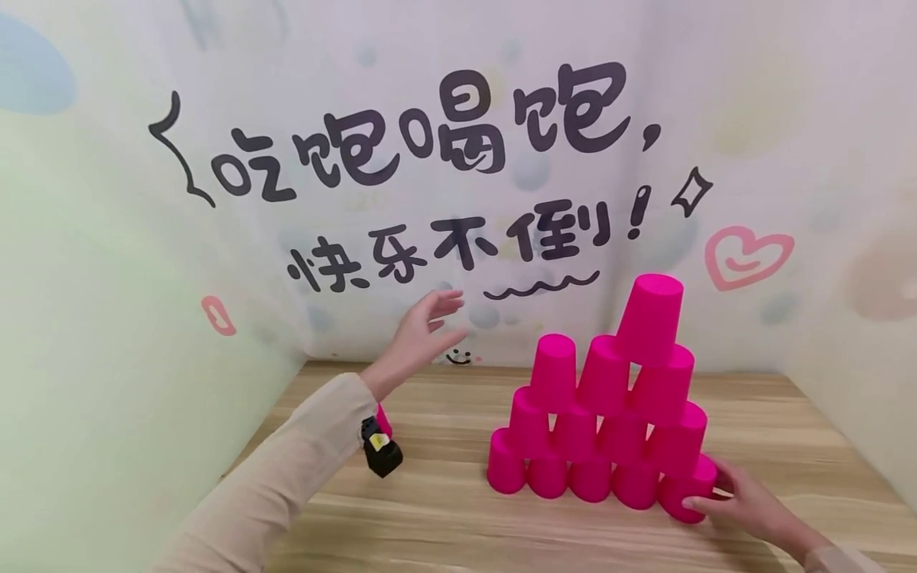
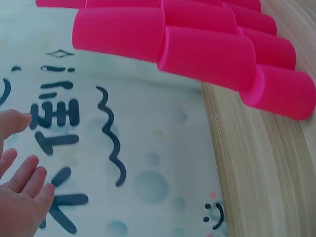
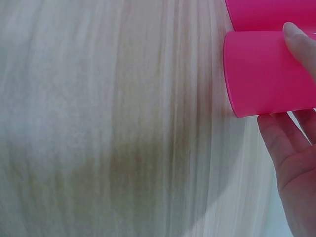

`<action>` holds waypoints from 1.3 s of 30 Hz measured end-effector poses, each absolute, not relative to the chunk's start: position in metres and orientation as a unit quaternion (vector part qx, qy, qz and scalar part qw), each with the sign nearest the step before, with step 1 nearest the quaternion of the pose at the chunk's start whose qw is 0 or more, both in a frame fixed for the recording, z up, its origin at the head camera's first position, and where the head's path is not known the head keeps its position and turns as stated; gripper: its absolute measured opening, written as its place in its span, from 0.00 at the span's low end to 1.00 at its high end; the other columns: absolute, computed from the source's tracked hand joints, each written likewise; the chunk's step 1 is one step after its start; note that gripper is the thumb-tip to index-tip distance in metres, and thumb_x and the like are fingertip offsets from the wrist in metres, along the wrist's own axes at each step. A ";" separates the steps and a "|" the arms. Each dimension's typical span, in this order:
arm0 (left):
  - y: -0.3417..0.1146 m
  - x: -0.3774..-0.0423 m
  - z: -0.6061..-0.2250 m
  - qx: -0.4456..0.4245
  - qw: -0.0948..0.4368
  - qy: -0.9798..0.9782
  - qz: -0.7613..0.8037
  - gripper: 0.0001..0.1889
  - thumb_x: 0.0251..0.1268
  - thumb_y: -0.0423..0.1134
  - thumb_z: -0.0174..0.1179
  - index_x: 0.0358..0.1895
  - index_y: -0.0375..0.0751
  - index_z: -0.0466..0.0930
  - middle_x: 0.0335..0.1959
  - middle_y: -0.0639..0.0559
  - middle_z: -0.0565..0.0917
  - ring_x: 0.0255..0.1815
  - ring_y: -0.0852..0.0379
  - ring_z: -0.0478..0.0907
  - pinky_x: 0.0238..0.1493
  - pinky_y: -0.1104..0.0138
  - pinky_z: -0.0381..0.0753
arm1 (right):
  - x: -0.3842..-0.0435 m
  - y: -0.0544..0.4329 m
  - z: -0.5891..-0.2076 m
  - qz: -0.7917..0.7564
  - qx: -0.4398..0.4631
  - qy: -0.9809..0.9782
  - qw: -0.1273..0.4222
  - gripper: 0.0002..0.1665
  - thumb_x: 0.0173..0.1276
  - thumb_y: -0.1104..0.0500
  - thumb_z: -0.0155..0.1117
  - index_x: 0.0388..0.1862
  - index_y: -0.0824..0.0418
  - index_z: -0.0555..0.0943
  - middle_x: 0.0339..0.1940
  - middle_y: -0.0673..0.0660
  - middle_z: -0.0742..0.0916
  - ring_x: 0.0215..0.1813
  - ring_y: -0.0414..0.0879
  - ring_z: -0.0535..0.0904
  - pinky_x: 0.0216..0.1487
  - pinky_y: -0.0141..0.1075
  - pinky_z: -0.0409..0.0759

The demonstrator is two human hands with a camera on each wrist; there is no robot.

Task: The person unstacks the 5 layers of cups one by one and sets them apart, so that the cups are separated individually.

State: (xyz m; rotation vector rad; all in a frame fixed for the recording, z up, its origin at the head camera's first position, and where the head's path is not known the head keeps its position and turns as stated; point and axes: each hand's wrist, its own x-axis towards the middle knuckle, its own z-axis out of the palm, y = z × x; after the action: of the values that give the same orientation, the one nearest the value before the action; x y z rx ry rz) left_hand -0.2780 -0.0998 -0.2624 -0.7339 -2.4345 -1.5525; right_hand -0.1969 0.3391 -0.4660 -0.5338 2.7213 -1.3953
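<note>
A pyramid of upside-down pink cups rises in tiers on the right of the table. One top cup (image 1: 650, 318) bridges the middle and right of three cups below it; lower rows hold several. My right hand (image 1: 748, 505) grips the bottom row's right-end cup (image 1: 684, 497); in the right wrist view, the thumb lies on one side of this cup (image 3: 266, 74) and the fingers touch the other. Left of the pyramid, my left hand (image 1: 430, 330) hangs in the air with loosely bent fingers, holding nothing. In the left wrist view the left hand (image 2: 22, 202) is apart from the stacked cups (image 2: 207, 52).
Behind my left wrist, part of another pink object (image 1: 384, 420) shows, mostly hidden. A black wrist camera (image 1: 381, 450) is strapped to that wrist. The wood-grain table (image 1: 430, 509) meets a printed backdrop (image 1: 458, 40) with dark lettering, close behind the pyramid.
</note>
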 end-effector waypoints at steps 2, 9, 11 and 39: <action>-0.087 -0.276 -0.255 -0.263 0.083 -0.817 -0.507 0.25 0.55 0.35 0.59 0.58 0.39 0.66 0.54 0.47 0.74 0.56 0.54 0.68 0.58 0.60 0.65 | -0.197 0.340 -0.466 -0.448 -0.172 0.877 0.017 0.35 0.55 0.61 0.65 0.56 0.76 0.62 0.40 0.36 0.79 0.40 0.34 0.77 0.36 0.28 0.77; -0.040 -0.262 -0.234 -0.342 0.059 -0.819 -0.457 0.24 0.58 0.36 0.57 0.59 0.41 0.65 0.54 0.51 0.73 0.56 0.57 0.68 0.55 0.66 0.67 | -0.196 0.338 -0.463 -0.452 -0.155 0.878 0.032 0.36 0.56 0.60 0.64 0.58 0.76 0.61 0.40 0.37 0.78 0.40 0.30 0.75 0.36 0.28 0.77; -0.027 -0.261 -0.232 -0.353 0.052 -0.818 -0.451 0.24 0.58 0.36 0.57 0.59 0.41 0.65 0.54 0.51 0.73 0.56 0.58 0.68 0.54 0.68 0.67 | -0.196 0.338 -0.464 -0.452 -0.158 0.877 0.031 0.36 0.56 0.60 0.64 0.58 0.75 0.62 0.40 0.36 0.78 0.40 0.30 0.76 0.36 0.28 0.77; 0.074 -0.252 -0.228 -0.355 0.057 -0.795 -0.489 0.33 0.51 0.43 0.63 0.62 0.48 0.60 0.55 0.59 0.68 0.52 0.67 0.65 0.48 0.75 0.68 | -0.193 0.337 -0.466 -0.443 -0.178 0.879 -0.013 0.35 0.53 0.62 0.66 0.55 0.78 0.63 0.39 0.34 0.78 0.40 0.27 0.74 0.35 0.27 0.77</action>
State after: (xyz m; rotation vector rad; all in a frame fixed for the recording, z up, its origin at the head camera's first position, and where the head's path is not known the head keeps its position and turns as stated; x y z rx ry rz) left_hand -0.2517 0.0736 -0.2275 -1.0772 -2.4094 -1.4830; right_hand -0.1935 0.3365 -0.4661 -0.5639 2.7822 -1.4034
